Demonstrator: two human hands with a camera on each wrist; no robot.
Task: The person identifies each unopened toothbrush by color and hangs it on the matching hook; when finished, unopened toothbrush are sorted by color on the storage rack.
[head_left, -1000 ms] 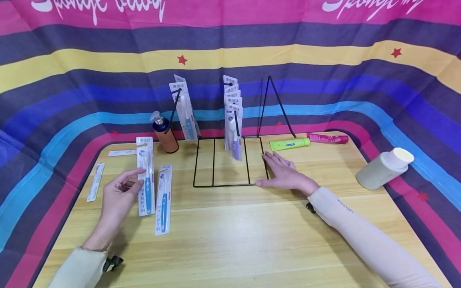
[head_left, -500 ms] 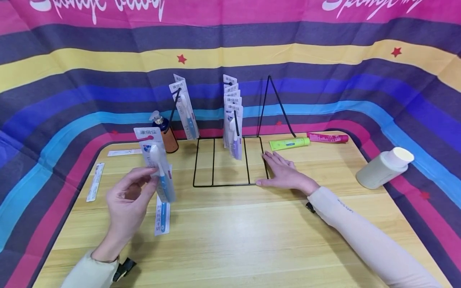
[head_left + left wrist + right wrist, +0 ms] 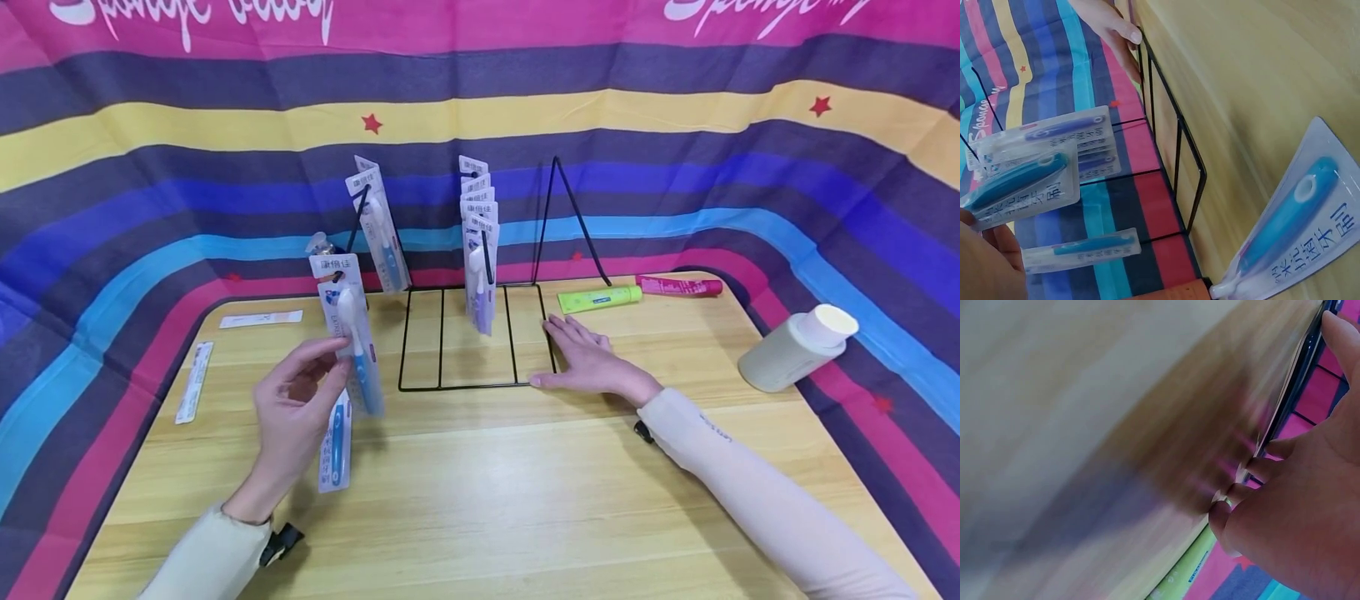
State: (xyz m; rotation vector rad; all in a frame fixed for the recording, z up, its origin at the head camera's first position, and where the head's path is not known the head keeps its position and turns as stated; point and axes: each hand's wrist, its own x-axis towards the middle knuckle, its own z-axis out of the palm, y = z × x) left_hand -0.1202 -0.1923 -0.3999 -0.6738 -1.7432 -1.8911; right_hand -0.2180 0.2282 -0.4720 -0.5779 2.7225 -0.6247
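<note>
My left hand pinches a packaged blue toothbrush by its edge, raised upright above the table. Below it a second packaged blue toothbrush lies flat, its upper part hidden by the held pack. A black wire display rack stands at the middle back. On its left hook hang blue toothbrush packs; several purple toothbrush packs hang from the centre one. No pack shows on the right triangular support. My right hand rests at the rack base's right side, thumb near the front corner and fingers extended along the bar.
Behind the held pack a pump bottle is mostly hidden. Two slim white packets lie at the left. A green tube and a magenta tube lie back right, with a pale bottle near the right edge. Striped cloth hangs behind.
My left hand has lifted one toothbrush pack off the table and carried it right, toward the rack. My right hand has stayed at the rack's base.
</note>
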